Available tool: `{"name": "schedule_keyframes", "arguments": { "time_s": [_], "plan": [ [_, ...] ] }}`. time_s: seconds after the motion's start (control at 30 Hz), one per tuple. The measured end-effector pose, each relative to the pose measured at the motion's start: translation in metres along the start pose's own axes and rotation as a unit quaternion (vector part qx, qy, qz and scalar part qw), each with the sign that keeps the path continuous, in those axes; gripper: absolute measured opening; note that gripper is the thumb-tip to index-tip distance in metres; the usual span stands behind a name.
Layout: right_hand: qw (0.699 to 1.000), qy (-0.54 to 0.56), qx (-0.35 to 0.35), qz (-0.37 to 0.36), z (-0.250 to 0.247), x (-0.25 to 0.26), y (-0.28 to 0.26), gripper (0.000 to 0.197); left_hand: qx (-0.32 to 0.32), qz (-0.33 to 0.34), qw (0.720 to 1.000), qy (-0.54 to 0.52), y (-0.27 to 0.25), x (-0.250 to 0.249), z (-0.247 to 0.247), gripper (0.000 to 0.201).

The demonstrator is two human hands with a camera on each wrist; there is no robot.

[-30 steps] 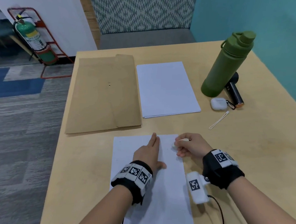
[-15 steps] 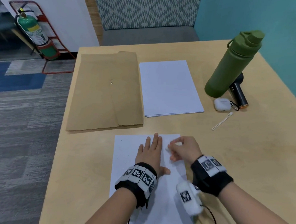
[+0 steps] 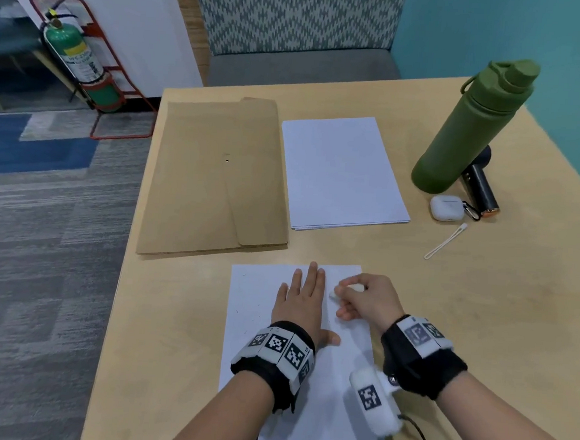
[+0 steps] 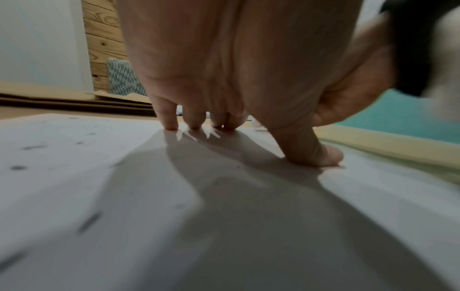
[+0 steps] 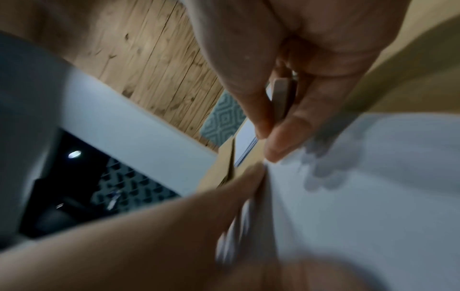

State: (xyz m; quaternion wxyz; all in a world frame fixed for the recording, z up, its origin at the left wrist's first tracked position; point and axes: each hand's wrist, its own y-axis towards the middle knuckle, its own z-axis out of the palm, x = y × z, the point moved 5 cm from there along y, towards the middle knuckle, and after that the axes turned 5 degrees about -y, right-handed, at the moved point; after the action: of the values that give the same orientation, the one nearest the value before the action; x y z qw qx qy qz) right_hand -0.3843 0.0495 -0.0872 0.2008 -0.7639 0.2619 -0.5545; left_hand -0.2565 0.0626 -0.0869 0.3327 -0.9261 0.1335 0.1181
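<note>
A white sheet of paper [image 3: 258, 303] with faint pencil marks lies at the near edge of the wooden table [image 3: 480, 319]. My left hand [image 3: 302, 289] lies flat on it, fingers straight, pressing it down; the left wrist view shows the fingertips [image 4: 171, 122] and thumb touching the sheet [image 4: 99, 196]. Just to its right, my right hand [image 3: 345, 292] pinches a small white eraser [image 3: 334, 295] against the sheet's top right part. In the right wrist view the eraser [image 5: 281, 98] sits between thumb and fingers above the paper [image 5: 373, 196].
Beyond the sheet lie a brown envelope [image 3: 213, 173] and a stack of white paper [image 3: 340, 171]. At the right stand a green bottle [image 3: 470, 129], a black cylinder [image 3: 481, 185], a white earbud case [image 3: 446, 207] and a thin white loop [image 3: 445, 241]. A fire extinguisher [image 3: 73, 53] stands on the floor at the left.
My right hand has slid left with the eraser, close up to my left hand. The left hand's fingers have spread slightly and stay on the sheet.
</note>
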Motion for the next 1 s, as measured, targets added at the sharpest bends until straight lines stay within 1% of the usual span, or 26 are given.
{"name": "schedule_keyframes", "arguments": {
  "time_s": [0.03, 0.1, 0.17, 0.23, 0.33, 0.4, 0.47, 0.57, 0.63, 0.67, 0.77, 0.8, 0.87, 1.0],
  "plan": [
    [1.0, 0.004, -0.003, -0.001, 0.0, 0.001, 0.0, 0.007, 0.0, 0.001, 1.0, 0.0, 0.0, 0.0, 0.0, 0.115],
    [0.999, 0.013, -0.036, -0.01, -0.005, 0.009, 0.011, 0.006, -0.002, 0.001, 1.0, 0.004, -0.001, 0.0, 0.0, 0.114],
    [0.998, 0.034, -0.055, -0.012, -0.009, 0.017, 0.019, 0.006, -0.003, 0.0, 1.0, 0.007, -0.002, -0.001, -0.001, 0.113],
    [0.998, 0.043, -0.041, -0.007, -0.007, 0.017, 0.017, 0.006, -0.004, 0.0, 1.0, 0.007, -0.002, -0.001, -0.001, 0.113],
    [1.0, -0.007, 0.028, 0.008, 0.004, 0.006, -0.003, 0.004, -0.004, 0.002, 1.0, 0.003, -0.001, 0.0, 0.0, 0.113],
    [0.999, -0.015, 0.045, 0.009, 0.007, 0.006, -0.008, 0.005, -0.004, 0.004, 1.0, 0.006, -0.001, 0.001, 0.0, 0.112],
    [1.0, 0.008, 0.025, 0.011, 0.005, 0.011, 0.002, 0.007, -0.009, 0.003, 1.0, 0.014, -0.001, 0.001, 0.0, 0.111],
    [0.998, 0.053, -0.03, 0.003, 0.002, 0.021, 0.019, 0.007, -0.018, 0.003, 0.999, 0.028, -0.002, -0.001, -0.003, 0.105],
    [0.998, 0.05, -0.046, -0.01, 0.001, 0.021, 0.018, 0.005, -0.017, 0.003, 1.0, 0.025, -0.002, -0.001, -0.003, 0.105],
    [0.999, 0.04, -0.036, -0.007, 0.003, 0.017, 0.013, 0.004, -0.014, 0.002, 1.0, 0.021, -0.002, 0.0, -0.002, 0.108],
    [0.999, -0.007, 0.034, 0.01, 0.012, 0.003, -0.007, 0.01, -0.005, 0.003, 1.0, 0.014, -0.001, 0.0, -0.001, 0.112],
    [0.999, -0.015, 0.043, 0.01, 0.013, 0.003, -0.008, 0.011, -0.003, 0.004, 1.0, 0.012, -0.001, 0.001, -0.001, 0.112],
    [0.999, -0.02, 0.034, 0.001, 0.011, 0.009, -0.002, 0.012, -0.005, 0.001, 1.0, 0.017, -0.001, 0.001, -0.001, 0.112],
    [1.0, 0.023, -0.002, -0.013, 0.012, 0.026, 0.015, 0.007, -0.023, -0.004, 0.999, 0.037, -0.003, 0.0, -0.005, 0.108]
  ]
}}
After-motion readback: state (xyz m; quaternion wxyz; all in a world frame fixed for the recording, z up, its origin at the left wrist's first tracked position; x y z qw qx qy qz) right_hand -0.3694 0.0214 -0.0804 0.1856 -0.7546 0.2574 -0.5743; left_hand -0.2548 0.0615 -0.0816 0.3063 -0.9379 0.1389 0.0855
